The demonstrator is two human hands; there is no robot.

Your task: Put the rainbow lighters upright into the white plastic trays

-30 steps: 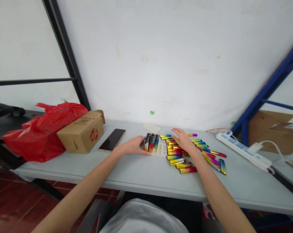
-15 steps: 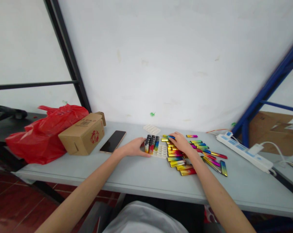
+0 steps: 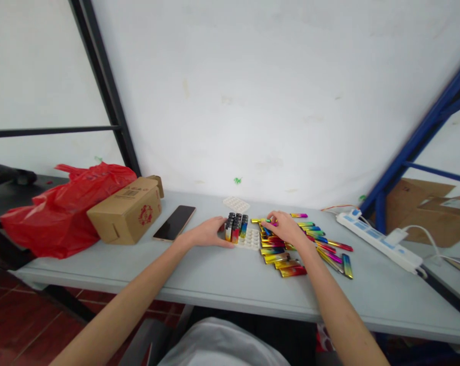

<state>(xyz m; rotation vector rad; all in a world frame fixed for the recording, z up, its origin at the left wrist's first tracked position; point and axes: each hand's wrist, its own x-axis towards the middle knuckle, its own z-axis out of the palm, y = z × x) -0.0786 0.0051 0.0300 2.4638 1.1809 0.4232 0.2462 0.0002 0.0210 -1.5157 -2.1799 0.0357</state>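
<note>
A white tray with round-edged slots (image 3: pixel 252 238) holds several upright lighters (image 3: pixel 235 227) with black tops on its left side. My left hand (image 3: pixel 209 234) grips that side, thumb at the front corner and fingers behind, next to the lighters. To the right of the tray lies a pile of shiny, multicoloured lighters (image 3: pixel 274 251) on their sides. Over the upper part of this pile, my right hand (image 3: pixel 285 226) is closed, with a yellow-green and purple lighter (image 3: pixel 270 222) at its fingertips. The palm and wrist hide part of the pile.
A second white slotted tray (image 3: pixel 236 204) lies near the wall. On the left are a phone (image 3: pixel 174 222), a cardboard box (image 3: pixel 126 211) and a red plastic bag (image 3: pixel 69 208). A white power strip (image 3: pixel 380 241) with cables lies on the right of the grey table (image 3: pixel 199 274).
My right fingers have drawn together and lifted slightly at the pile, and a lighter now shows at their tips. My left hand stays at the tray. The view has shifted slightly.
</note>
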